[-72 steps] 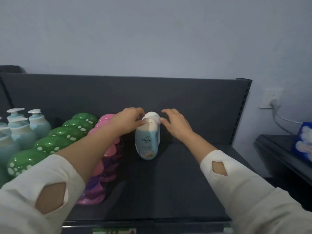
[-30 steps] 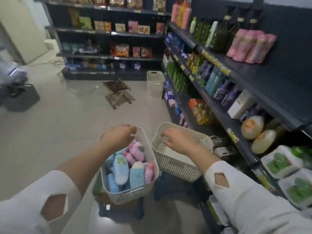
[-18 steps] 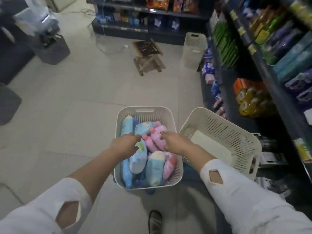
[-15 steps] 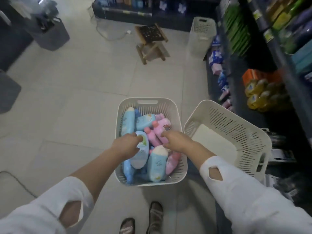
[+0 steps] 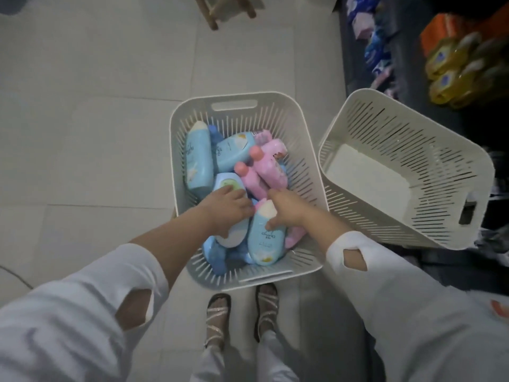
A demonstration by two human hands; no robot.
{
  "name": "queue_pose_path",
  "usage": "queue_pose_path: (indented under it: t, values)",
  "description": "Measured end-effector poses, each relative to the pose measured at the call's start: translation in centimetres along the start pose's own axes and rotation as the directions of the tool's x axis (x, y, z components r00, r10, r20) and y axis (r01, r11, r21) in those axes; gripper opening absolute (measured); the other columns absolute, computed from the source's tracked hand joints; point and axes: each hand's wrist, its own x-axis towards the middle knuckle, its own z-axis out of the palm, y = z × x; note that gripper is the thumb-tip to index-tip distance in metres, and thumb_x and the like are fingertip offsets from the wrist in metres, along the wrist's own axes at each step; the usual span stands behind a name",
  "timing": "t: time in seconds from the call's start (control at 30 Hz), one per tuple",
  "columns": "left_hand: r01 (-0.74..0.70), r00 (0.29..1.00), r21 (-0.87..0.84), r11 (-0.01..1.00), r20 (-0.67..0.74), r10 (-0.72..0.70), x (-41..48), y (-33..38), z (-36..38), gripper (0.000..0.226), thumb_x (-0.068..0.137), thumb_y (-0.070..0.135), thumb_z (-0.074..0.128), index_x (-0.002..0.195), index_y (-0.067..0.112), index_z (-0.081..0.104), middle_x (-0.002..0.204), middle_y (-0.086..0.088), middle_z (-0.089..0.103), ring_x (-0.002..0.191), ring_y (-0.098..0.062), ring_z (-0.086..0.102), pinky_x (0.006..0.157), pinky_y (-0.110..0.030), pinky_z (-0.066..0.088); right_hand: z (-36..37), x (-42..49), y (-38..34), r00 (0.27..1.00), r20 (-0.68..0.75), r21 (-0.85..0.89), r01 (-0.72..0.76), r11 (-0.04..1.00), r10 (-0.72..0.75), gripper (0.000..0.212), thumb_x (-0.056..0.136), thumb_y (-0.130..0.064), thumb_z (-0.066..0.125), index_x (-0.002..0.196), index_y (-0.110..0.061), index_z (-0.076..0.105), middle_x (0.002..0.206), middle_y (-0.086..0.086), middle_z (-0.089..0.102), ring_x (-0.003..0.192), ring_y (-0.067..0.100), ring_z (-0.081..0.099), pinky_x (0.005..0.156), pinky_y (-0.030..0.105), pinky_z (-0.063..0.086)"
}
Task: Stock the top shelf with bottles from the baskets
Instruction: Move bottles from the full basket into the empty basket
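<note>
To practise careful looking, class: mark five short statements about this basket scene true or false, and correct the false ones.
1. The left hand and right hand are both in the full basket. True.
2. The right hand holds a pink bottle. False: it grips a blue bottle with a cream cap.
3. The second basket is full of bottles. False: the tilted basket shows only its bare bottom.
4. Pink bottles lie among the blue ones. True.
5. The person is barefoot. False: sandals are on the feet.
</note>
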Motion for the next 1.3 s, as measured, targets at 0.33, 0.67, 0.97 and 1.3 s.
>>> queue_pose_path:
  t: [0.33,0.67,0.97,1.3]
  values:
    - [-0.069,0.982,0.241,0.968,0.187,0.024,3.0,1.5,-2.9,0.084,0.077,0.037,0.070,0.147,0.018,0.026,0.153,-0.002,0.026,0.142,-0.028,0.018,0.116,-0.053,0.008,-0.7,-2.6,0.3,0.994,-0.106,-0.013,-0.044,0.999,0.042,0.056,0.073,-0.035,0.079,0.114,-0.008,0.051,0.108,0.010,0.060,0.099,0.028,0.057,0.077,0.033,0.047]
    - [-0.170,0.985,0.336,0.926,0.082,0.151,2.4,0.6,-3.2,0.052,0.085,0.019,0.057,0.133,0.005,0.046,0.138,-0.012,0.048,0.128,-0.027,0.042,0.094,-0.015,0.036,-0.2,-4.0,0.3,0.994,-0.099,0.068,-0.039,0.997,0.045,0.052,0.075,-0.027,0.079,0.112,-0.007,0.049,0.112,0.012,0.059,0.101,0.029,0.056,0.070,0.028,0.038]
    - [0.083,0.986,-0.203,0.976,-0.123,-0.110,-2.9,0.9,-9.0,0.059,0.078,0.041,0.068,0.129,0.033,0.041,0.125,0.007,0.053,0.117,-0.022,0.051,0.085,-0.035,0.040,-4.8,-9.9,-0.4,0.939,-0.292,0.249,-0.111,0.962,0.184,0.057,0.068,-0.024,0.079,0.116,-0.009,0.052,0.111,0.014,0.062,0.102,0.031,0.059,0.076,0.031,0.046]
    - [-0.223,0.863,-0.553,0.803,-0.495,-0.101,-12.8,3.1,-22.4,0.058,0.079,0.028,0.073,0.125,0.012,0.043,0.117,-0.012,0.058,0.106,-0.030,0.056,0.080,-0.030,0.041,-11.9,-28.3,-3.1,0.679,-0.582,0.507,-0.127,0.853,0.447,0.063,0.070,-0.021,0.080,0.122,-0.012,0.046,0.108,0.007,0.055,0.102,0.026,0.054,0.073,0.028,0.039]
